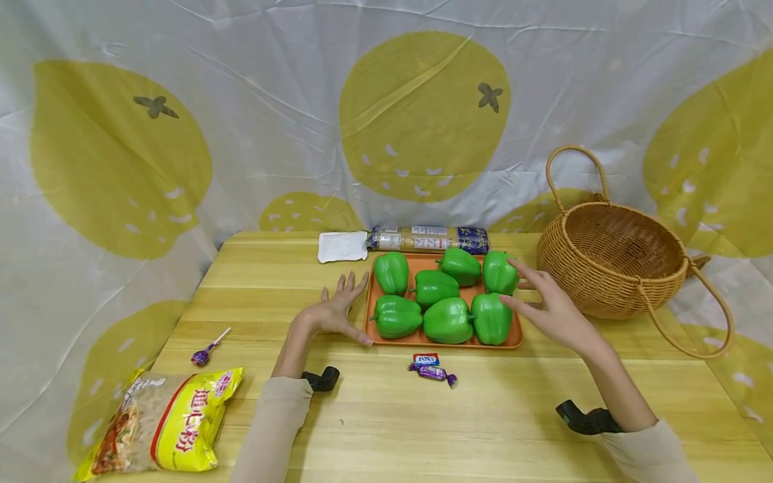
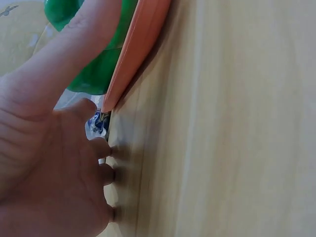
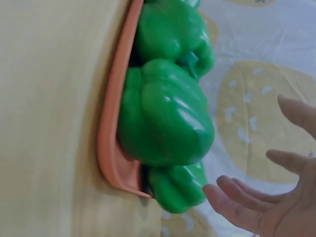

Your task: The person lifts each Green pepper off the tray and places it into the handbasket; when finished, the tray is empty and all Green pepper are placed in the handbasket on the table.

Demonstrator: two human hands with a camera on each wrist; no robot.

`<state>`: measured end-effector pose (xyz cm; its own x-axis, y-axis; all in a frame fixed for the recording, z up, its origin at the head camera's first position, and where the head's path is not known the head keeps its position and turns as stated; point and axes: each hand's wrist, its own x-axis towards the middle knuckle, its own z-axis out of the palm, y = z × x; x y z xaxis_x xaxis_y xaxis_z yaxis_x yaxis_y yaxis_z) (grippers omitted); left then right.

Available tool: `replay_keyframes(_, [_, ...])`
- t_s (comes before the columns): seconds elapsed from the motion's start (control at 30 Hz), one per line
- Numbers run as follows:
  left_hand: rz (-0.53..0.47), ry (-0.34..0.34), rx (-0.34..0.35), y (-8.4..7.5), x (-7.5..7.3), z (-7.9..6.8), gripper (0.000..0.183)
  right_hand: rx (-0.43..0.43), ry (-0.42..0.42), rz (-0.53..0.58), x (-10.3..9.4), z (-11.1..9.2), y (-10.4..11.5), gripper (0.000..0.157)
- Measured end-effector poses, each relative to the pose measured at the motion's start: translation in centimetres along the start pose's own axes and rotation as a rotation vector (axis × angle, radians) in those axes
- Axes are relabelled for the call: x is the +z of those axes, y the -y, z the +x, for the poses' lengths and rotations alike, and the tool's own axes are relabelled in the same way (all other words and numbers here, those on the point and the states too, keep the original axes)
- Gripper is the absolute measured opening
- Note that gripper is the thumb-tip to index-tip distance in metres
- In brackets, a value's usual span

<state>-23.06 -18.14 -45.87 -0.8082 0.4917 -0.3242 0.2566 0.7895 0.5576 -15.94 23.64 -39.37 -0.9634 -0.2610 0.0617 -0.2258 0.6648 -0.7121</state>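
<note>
An orange tray (image 1: 443,345) on the table bears several green bell peppers (image 1: 448,320). My left hand (image 1: 334,310) is beside the tray's left edge, fingers spread and thumb by the near corner. In the left wrist view, the thumb (image 2: 74,52) passes in front of a pepper (image 2: 96,74) and the tray rim (image 2: 136,47); contact cannot be told. On the other side, my right hand (image 1: 552,312) reaches over the right edge with fingers parted, close to two peppers. The right wrist view has that hand (image 3: 276,207) holding nothing, one fingertip near the far pepper (image 3: 178,187).
Right of the tray stands a wicker basket (image 1: 604,275) with raised handles. Behind the tray lie a long clear package (image 1: 429,239) and a white packet (image 1: 342,247). Two wrapped candies (image 1: 430,371) lie in front. A lollipop (image 1: 202,355) and a yellow noodle bag (image 1: 169,422) lie left.
</note>
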Motion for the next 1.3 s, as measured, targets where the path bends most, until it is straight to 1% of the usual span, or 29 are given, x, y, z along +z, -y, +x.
replay_keyframes(0.2, [0.031, 0.001, -0.009, -0.1, 0.0, 0.0, 0.142, 0.008, 0.039, 0.018, 1.1, -0.5, -0.9, 0.07])
replay_keyframes(0.37, [0.088, -0.015, -0.011, -0.4, 0.1, 0.0, 0.143, 0.008, 0.073, 0.007, 2.2, -0.5, -1.4, 0.072])
replay_keyframes(0.6, [0.105, -0.015, -0.013, -0.8, 0.1, 0.0, 0.141, 0.06, 0.074, -0.001, 3.0, -0.5, -1.2, 0.073])
replay_keyframes(0.73, [0.126, -0.011, -0.016, -0.8, 0.2, 0.1, 0.14, 0.062, 0.073, 0.017, 3.2, -0.4, -1.4, 0.071])
replay_keyframes(0.9, [0.121, -0.014, -0.01, -0.7, 0.4, 0.2, 0.14, 0.047, 0.073, 0.036, 3.5, -0.2, -1.6, 0.067])
replay_keyframes(1.13, [0.097, -0.016, -0.008, -0.6, 0.5, 0.1, 0.14, 0.07, 0.063, 0.011, 3.9, -0.1, -1.5, 0.069])
replay_keyframes(1.3, [0.085, -0.027, 0.005, -0.4, 0.6, 0.2, 0.14, 0.094, 0.084, 0.048, 4.3, 0.0, -1.4, 0.07])
